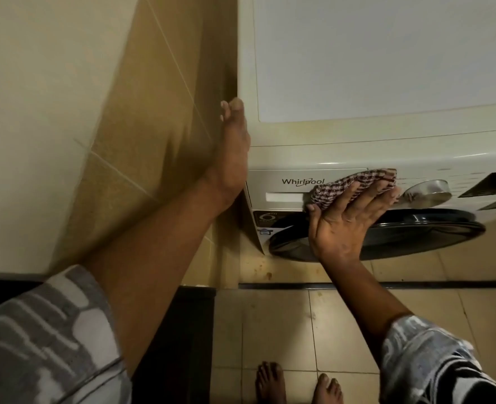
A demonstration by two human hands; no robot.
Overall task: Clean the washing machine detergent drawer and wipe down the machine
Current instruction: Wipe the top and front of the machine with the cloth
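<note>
A cream front-loading washing machine (pixel 357 68) fills the upper right. Its detergent drawer (pixel 281 185), with the brand name on it, sits pushed in at the front's left end. My right hand (pixel 348 217) presses a folded checked cloth (pixel 354 183) flat against the control panel, between the drawer and the silver dial (pixel 428 191). Fingers are straight over the cloth. My left hand (pixel 232 153) lies flat with straight fingers along the machine's top left corner and side edge, holding nothing. The dark round door (pixel 386 231) is below my right hand.
A beige tiled wall (pixel 141 135) stands close to the machine's left side, leaving a narrow gap. A pale surface (pixel 31 112) fills the far left. Tiled floor (pixel 284 325) with a dark threshold strip lies below, my bare feet (pixel 296 386) on it.
</note>
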